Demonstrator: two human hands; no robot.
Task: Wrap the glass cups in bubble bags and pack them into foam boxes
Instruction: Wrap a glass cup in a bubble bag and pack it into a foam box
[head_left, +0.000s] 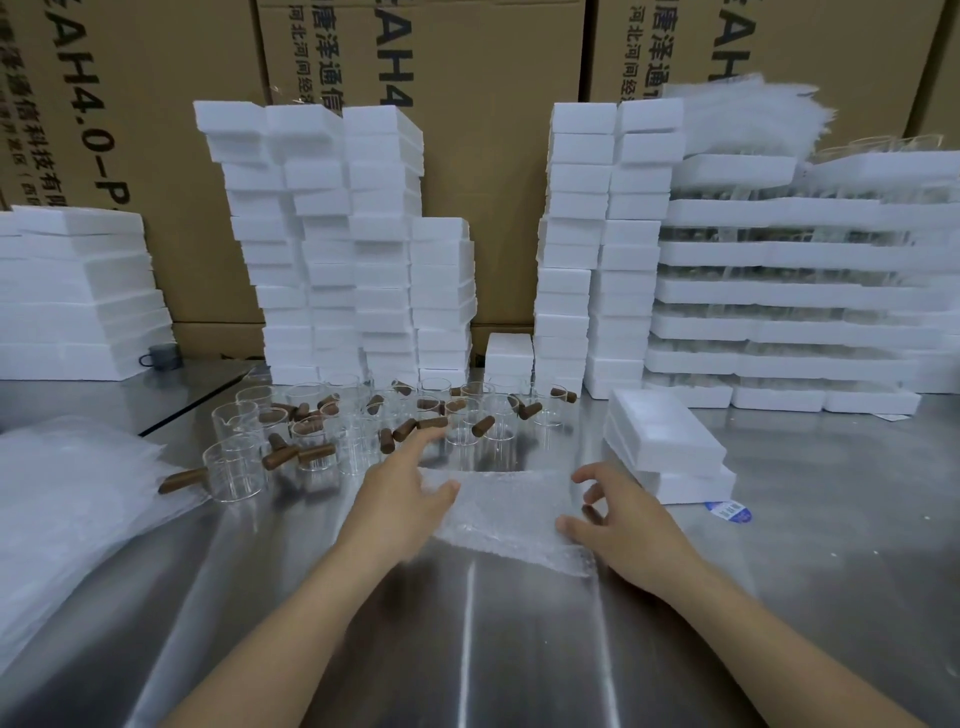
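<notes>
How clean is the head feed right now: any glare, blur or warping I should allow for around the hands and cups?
Head view: bright glare streaks run down the shiny steel table; the left hand has motion-smeared fingertips near the clear glass cups with brown wooden handles; the stacked white foam trays at right look smeared; the brown cardboard cartons lean outward from wide-angle bending.

Only one camera is here, worn on the person's head, and it faces forward and down over the worktop (519, 649). It is near to the worktop, and its wide lens reaches the cardboard cartons (467, 156) behind.
</notes>
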